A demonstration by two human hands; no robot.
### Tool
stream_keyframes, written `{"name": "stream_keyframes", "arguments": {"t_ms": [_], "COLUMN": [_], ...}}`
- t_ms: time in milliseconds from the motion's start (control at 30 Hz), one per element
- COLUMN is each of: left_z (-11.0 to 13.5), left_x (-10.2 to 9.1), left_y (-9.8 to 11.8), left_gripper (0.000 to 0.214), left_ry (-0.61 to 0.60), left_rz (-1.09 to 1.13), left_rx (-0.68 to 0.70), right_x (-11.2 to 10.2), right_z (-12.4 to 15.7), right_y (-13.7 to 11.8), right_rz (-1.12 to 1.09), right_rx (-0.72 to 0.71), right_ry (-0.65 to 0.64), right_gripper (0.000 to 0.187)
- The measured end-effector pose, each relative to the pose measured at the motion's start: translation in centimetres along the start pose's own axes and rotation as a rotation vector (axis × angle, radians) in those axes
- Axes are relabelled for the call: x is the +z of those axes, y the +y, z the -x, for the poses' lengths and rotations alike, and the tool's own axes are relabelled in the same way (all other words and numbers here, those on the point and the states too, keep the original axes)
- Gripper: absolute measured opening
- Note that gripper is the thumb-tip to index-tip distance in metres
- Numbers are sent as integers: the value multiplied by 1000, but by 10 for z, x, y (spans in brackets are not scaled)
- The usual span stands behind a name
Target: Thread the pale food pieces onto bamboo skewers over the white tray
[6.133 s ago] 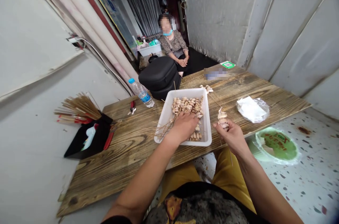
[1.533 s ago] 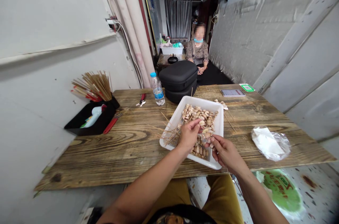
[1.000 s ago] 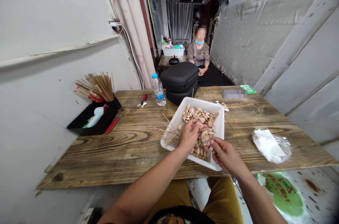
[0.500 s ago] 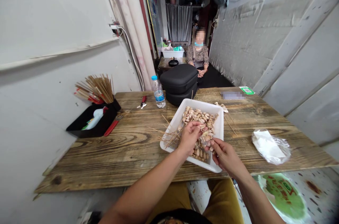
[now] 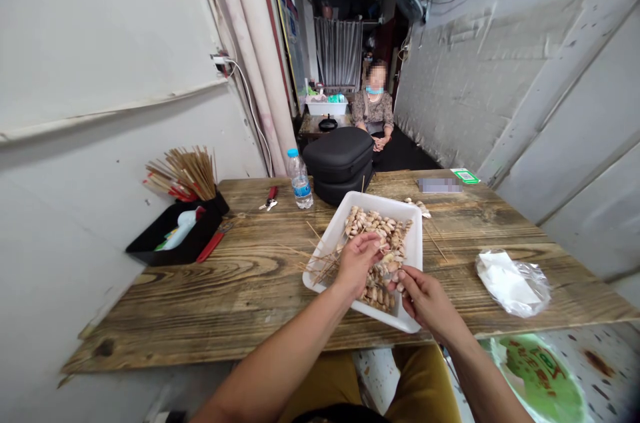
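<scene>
Held piece: garlic skewer (image 5: 390,266), a short row of cloves, between the two hands, above the right half of the white tray (image 5: 416,246).
Right hand: thumb and index pinched together on the near-right end of the row (image 5: 423,293); other fingers curled under.
Left hand: fingers part-curled at the row's far-left end (image 5: 356,264), small gap to the thumb; can't tell how firmly it grips.
Cloves vs fingers: most of the row shows between the two sets of fingertips; ends covered.
Long axis: slants from upper left at the left fingertips to lower right at the right thumb; stick tip direction hidden.
Tray edges: right wall just beside the right hand; near corner close to the table (image 5: 240,296) edge; left forearm crosses the near-left rim.
Room left: stretch of boards between tray and black organizer (image 5: 175,236); bamboo stick ends (image 5: 320,264) jut over the tray's left rim.
Room right: boards between tray and plastic bag (image 5: 535,283); thin stick (image 5: 436,241) lies there.
Far side: black case (image 5: 337,160) and water bottle (image 5: 301,188) near the tray's far rim.
Tray contents: more garlic skewers (image 5: 373,220) beyond and below the hands.
</scene>
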State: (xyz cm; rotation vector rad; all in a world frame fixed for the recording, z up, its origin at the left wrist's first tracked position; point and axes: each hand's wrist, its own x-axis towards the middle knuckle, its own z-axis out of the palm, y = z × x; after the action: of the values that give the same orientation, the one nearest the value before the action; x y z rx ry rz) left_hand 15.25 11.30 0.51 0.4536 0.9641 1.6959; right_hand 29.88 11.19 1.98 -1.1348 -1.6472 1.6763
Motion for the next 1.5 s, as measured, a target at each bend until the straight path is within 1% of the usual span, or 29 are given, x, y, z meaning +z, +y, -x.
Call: {"name": "stream_keyframes", "arguments": {"t_ms": [100, 267, 633, 800, 967, 1100, 1167, 1333, 1433, 1500], "left_z": [0, -2, -1, 2, 4, 5, 5, 5, 6, 7], "left_x": [-2, -4, -2, 0, 1, 2, 2, 2, 2, 2], "left_y": [0, -1, -1, -2, -2, -2, -2, -5, -7, -5], "left_gripper": [35, 34, 39, 42, 49, 38, 39, 42, 38, 33], "left_ry": [2, -21, 1, -40, -46, -35, -58, -132, -107, -69], "left_rz": [-10, -40, -51, -107, -86, -105, -148, -265, -272, -273], "left_rx": [15, 38, -11, -30, -41, -26, -18, -52, -39, -13], "right_x": [-1, -1, 1, 1, 2, 0, 0, 1, 2, 1], "right_z": [-1, 0, -2, 0, -4, -6, -6, -3, -2, -2], "right_y": [0, -2, 2, -1, 2, 7, 7, 1, -1, 2], "right_rz": [-9, -17, -77, -94, -111, -113, -110, -111, -174, -269], "right_rx": [-9, 15, 20, 11, -14, -40, -40, 0, 31, 31], "right_ry": [-8, -4, 36, 49, 60, 75, 79, 104, 127, 182], "right_gripper": [42, 41, 44, 44, 44, 43, 42, 41, 42, 43]}}
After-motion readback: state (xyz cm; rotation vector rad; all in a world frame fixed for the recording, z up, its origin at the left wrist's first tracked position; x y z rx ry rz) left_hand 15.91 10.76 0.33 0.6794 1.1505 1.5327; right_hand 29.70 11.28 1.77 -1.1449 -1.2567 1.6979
